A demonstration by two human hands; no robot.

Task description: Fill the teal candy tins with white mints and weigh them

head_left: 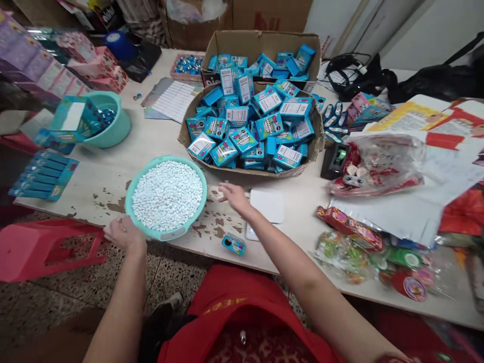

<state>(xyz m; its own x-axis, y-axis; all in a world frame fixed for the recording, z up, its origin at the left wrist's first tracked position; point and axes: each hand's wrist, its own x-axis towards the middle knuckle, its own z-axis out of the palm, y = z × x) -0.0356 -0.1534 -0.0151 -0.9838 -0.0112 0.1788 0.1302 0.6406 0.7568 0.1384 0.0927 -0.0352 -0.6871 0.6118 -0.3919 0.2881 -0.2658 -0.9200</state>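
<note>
A turquoise bowl (pixel 204 194) full of small white candies (pixel 168 194) stands at the table's front left. My left hand (pixel 125 233) is at its lower-left rim, with loosely bent fingers pointing outward; whether it touches the rim is unclear. To the right of the bowl, my right hand (pixel 235 197) hovers with its fingers apart, holding nothing. Beneath and beside my right forearm lies a flat white device resembling a scale (pixel 266 205). One small blue box (pixel 233 244), with a dark opening at its left end, rests near the front edge.
Behind my hands, a cardboard box (pixel 242 170) overflows with blue candy boxes (pixel 244 139); another carton (pixel 264 36) stands behind it. A second turquoise bowl (pixel 121 126) is at left. Tape dispenser (pixel 335 160) and bagged sweets (pixel 344 254) lie right. A red stool (pixel 49 247) stands lower left.
</note>
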